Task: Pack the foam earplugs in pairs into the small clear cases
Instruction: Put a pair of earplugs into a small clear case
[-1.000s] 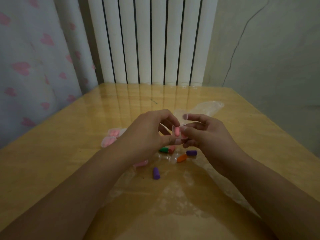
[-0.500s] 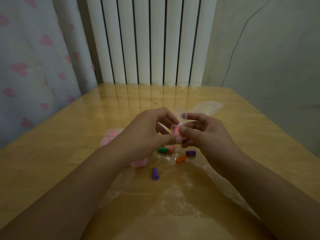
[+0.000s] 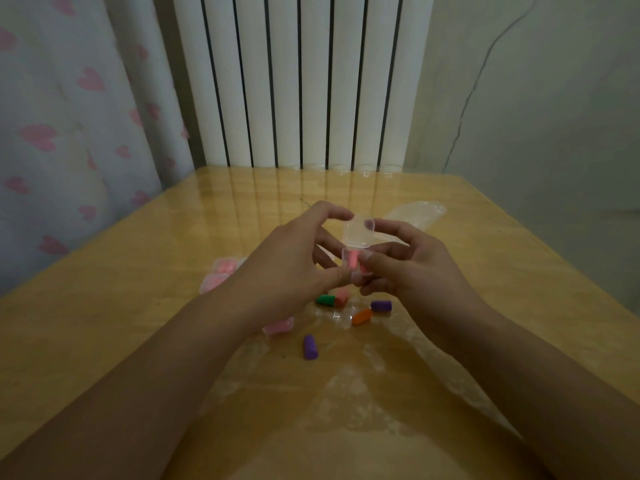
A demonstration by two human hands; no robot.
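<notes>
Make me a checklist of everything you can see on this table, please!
Surface: glossy wooden table, wrinkled clear film over its near part.
Job's things: open clear case held above the table, a pink earplug in it; loose on the table are a green earplug, an orange earplug and two purple earplugs; cases with pink earplugs lie on the left.
Clutter: clear bag behind the hands.
Grippers: left hand and right hand both hold the open case.
Cables: a thin line runs up the right wall; cable or crack, cannot tell.
Surroundings: white radiator, heart-print curtain.
</notes>
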